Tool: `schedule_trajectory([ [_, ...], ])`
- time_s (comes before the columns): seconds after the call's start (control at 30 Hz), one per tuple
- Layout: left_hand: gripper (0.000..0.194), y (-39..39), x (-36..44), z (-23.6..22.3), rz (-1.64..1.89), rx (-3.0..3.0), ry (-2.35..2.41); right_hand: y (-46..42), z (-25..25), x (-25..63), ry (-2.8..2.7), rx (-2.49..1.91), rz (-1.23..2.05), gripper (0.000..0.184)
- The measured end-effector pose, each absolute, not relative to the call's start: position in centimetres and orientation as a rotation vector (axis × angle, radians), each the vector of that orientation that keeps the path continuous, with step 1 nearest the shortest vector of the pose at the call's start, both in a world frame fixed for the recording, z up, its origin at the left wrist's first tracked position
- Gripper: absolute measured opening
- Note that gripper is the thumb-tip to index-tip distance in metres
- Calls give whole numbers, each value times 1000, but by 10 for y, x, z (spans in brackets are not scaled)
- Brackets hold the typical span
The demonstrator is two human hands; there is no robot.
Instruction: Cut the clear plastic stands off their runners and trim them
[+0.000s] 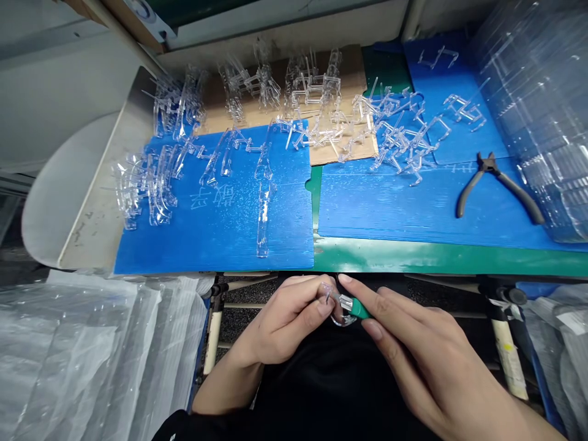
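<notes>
Nearest the camera, the left hand [280, 321] pinches a small clear plastic piece [344, 320] above the person's black-clothed lap, while the curled fingers of the right hand [408, 327] grip a green-handled tool [358, 308] against it. This looks like close edge work, calling for a steady hold. Beyond, more clear pieces lie on blue corrugated boards [285, 245] and cardboard [353, 64], near dark-handled pliers [471, 187].

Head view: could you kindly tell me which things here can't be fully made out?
- Far end of the green-handled tool: hidden in the head view by the left hand.
- Rear of its handle: hidden by the right hand.
- Full shape of the clear plastic piece: hidden by the fingers of both hands.
- Clear plastic stack: cut off by the top and right edges.
- Writing on the blue board: too faint to read.
</notes>
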State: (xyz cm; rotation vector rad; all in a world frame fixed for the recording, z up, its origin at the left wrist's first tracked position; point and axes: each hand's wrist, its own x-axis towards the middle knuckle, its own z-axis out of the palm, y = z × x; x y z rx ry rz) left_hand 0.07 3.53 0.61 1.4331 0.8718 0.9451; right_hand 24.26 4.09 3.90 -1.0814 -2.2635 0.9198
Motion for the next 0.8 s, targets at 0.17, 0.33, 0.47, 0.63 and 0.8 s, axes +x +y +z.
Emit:
schedule_trajectory([
  [0.17, 29, 35, 1, 10, 924, 1429, 812, 46, 29, 241, -2161, -1123, 1014, 54],
  [0.33, 31, 33, -2, 11, 931, 1359, 850, 51, 26, 241, -2064, -1116, 1086, 51],
  [0.47, 33, 31, 0, 6, 931, 1315, 859, 53, 26, 240, -1973, -1113, 1129, 43],
  [0.63, 28, 36, 12, 3, 1416, 992, 748, 56, 10, 228, -1541, -1224, 1307, 21],
  [0.8, 17, 46, 14, 8, 1899, 516, 804, 54, -13, 211, -1194, -1189, 1599, 33],
])
